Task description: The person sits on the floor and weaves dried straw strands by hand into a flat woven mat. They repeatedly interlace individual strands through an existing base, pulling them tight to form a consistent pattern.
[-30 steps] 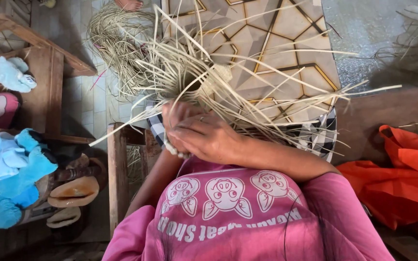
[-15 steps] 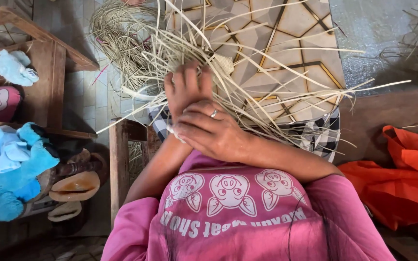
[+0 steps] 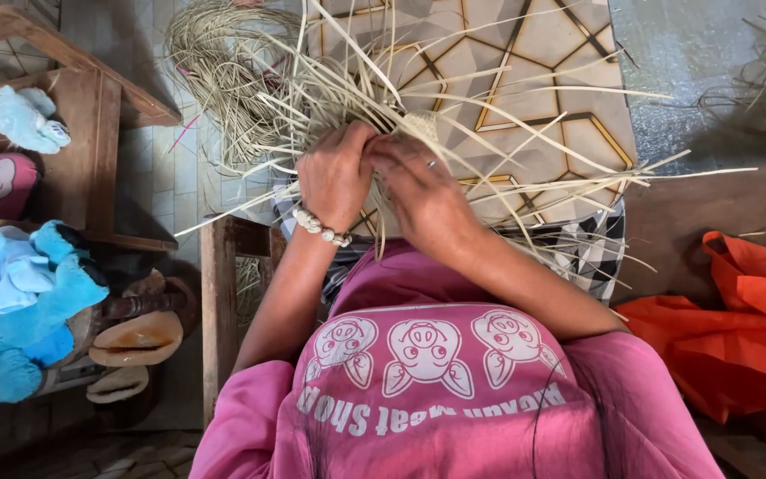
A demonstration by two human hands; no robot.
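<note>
A half-woven piece of pale straw sits in front of me, with long loose strips fanning out on all sides. My left hand, with a white bead bracelet on the wrist, grips the strips at the woven centre. My right hand, wearing a ring, is closed on the strips right beside it; the two hands touch. The work lies over a surface with a gold-lined geometric pattern. My pink shirt fills the bottom of the view.
A heap of loose straw lies at the upper left. A wooden bench with a pale blue cloth, a blue plush toy and sandals stand at the left. An orange cloth lies at the right.
Both hands have moved up from my lap to the woven centre. The right hand, which covered the left, now sits beside it, and the straw bundle has shifted up.
</note>
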